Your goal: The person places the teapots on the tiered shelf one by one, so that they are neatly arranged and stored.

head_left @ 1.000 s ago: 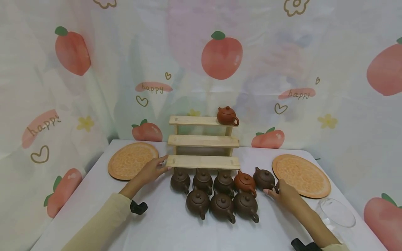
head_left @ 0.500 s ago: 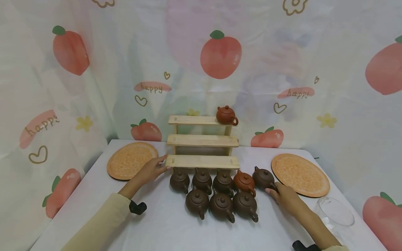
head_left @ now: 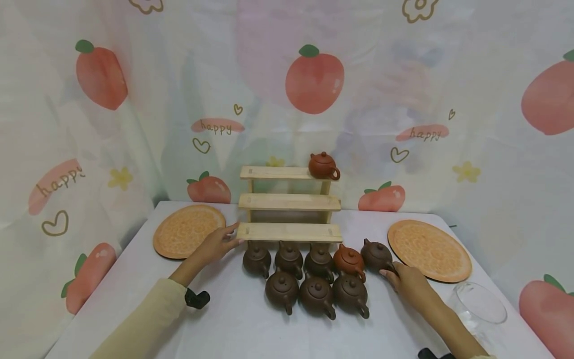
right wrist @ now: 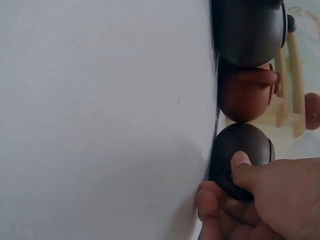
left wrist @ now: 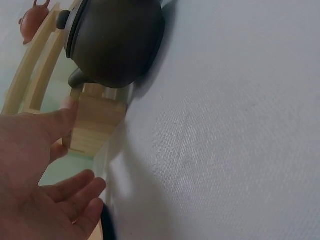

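Right hand (head_left: 410, 281) grip curls onto end teapot (head_left: 375, 254); red pot (head_left: 348, 259) touching just beside — a bump's likely. Left hand (head_left: 215, 244), fingers relaxed, rests on rack (head_left: 289, 232).

teapots (head_left: 314, 274) before shelf (head_left: 289, 202), one teapot (head_left: 324, 166) on top

Three views: one wide from the head, two tight from the wrists.

The head camera looks forward and down over the white table (head_left: 233, 329) at the stepped wooden rack (head_left: 289, 202) and the teapots before it. The left wrist camera sits low and close, tilted, facing the rack's near end (left wrist: 97, 120) past the left hand (left wrist: 35, 170). The right wrist camera, rolled sideways, is closest of all, on the right hand (right wrist: 260, 200) at the rightmost dark teapot (right wrist: 241, 156), also seen from the head (head_left: 376, 255).
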Demonstrator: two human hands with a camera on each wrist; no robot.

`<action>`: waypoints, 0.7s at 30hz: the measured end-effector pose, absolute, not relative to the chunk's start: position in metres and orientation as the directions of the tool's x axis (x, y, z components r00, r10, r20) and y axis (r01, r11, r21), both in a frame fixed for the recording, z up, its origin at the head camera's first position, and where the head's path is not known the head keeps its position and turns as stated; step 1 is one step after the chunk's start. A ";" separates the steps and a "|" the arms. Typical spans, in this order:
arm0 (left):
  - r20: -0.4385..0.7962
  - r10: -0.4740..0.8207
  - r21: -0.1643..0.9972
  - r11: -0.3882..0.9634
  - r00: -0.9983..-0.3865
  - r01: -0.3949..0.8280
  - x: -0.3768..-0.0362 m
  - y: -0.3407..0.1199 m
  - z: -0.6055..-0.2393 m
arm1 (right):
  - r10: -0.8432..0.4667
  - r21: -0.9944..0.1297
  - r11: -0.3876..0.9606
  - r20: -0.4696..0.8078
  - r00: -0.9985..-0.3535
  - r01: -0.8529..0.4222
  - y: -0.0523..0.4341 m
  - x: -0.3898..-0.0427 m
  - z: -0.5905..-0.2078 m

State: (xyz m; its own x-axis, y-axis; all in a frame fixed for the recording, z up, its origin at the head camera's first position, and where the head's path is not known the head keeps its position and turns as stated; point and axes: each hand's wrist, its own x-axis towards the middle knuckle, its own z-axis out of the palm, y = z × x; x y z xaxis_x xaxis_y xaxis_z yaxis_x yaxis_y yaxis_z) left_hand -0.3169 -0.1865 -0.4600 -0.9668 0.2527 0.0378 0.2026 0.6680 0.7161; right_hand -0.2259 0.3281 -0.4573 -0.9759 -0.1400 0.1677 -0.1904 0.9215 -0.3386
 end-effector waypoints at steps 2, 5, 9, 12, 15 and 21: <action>0.039 0.252 0.717 0.667 -0.967 0.202 -0.317 -0.186 -0.460 | -0.138 -0.338 0.922 0.169 -0.976 -0.189 0.328 -0.225 -0.458; 0.042 0.252 0.717 0.667 -0.967 0.205 -0.316 -0.186 -0.460 | -0.136 -0.346 0.919 0.180 -0.974 -0.192 0.329 -0.224 -0.459; 0.043 0.249 0.717 0.667 -0.968 0.204 -0.316 -0.187 -0.460 | -0.145 -0.346 0.913 0.218 -0.965 -0.215 0.329 -0.223 -0.461; 0.042 0.249 0.715 0.668 -0.968 0.203 -0.316 -0.187 -0.461 | -0.140 -0.356 0.910 0.220 -0.966 -0.212 0.329 -0.222 -0.461; 0.038 0.249 0.716 0.669 -0.968 0.200 -0.316 -0.187 -0.461 | -0.125 -0.370 0.910 0.192 -0.973 -0.189 0.329 -0.222 -0.462; 0.043 0.252 0.715 0.668 -0.967 0.205 -0.317 -0.187 -0.460 | -0.108 -0.385 0.907 0.173 -0.979 -0.169 0.329 -0.221 -0.461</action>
